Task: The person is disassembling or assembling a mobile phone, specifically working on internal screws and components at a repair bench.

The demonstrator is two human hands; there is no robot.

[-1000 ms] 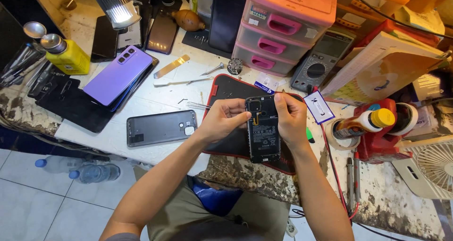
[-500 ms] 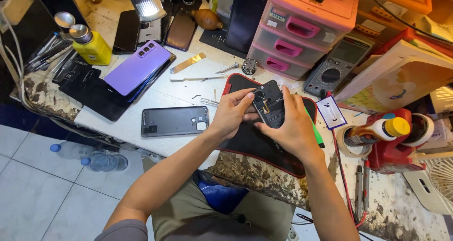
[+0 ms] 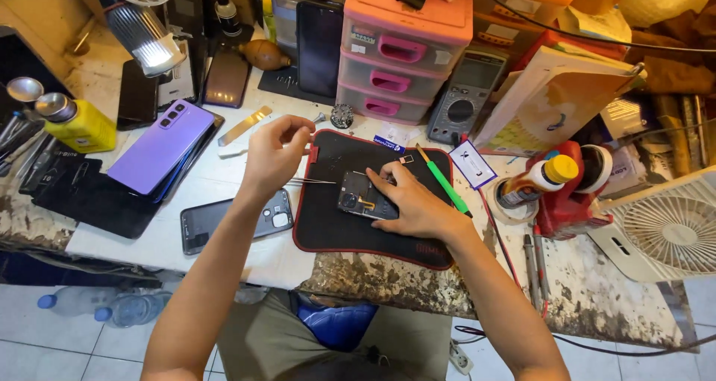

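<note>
While lying flat on the black mat with the red edge [image 3: 350,235], near the mat's middle, the opened phone [image 3: 363,197] is showing its bare insides: back cover off, dark boards and metal shields exposed, a small round camera lens glinting at the lower left corner. Being pressed down by the right hand [image 3: 415,206], fingers spread and laid over the phone's right half, palm resting on the mat; not closing around it, only pinning it in place. Hovering above the mat's upper left corner, the left hand [image 3: 274,152], thumb and forefinger pinched together as if around something tiny, too small to make out; remaining fingers curled loosely. Lying just under that hand, thin silver tweezers [image 3: 307,181], tips pointing toward the phone, whether touching it cannot be told. Resting along the mat's right border, a green-handled tool [image 3: 443,184]. Sitting left of the mat on the white table [image 3: 224,172], a dark phone [image 3: 237,221] face down, and farther left a purple phone [image 3: 160,149] stacked on others. Standing behind the mat, a pink drawer unit [image 3: 403,52] with a grey multimeter [image 3: 461,105] beside it. Standing at the right, a brown bottle with a yellow cap [image 3: 533,183] and a white fan [image 3: 667,228].
</note>
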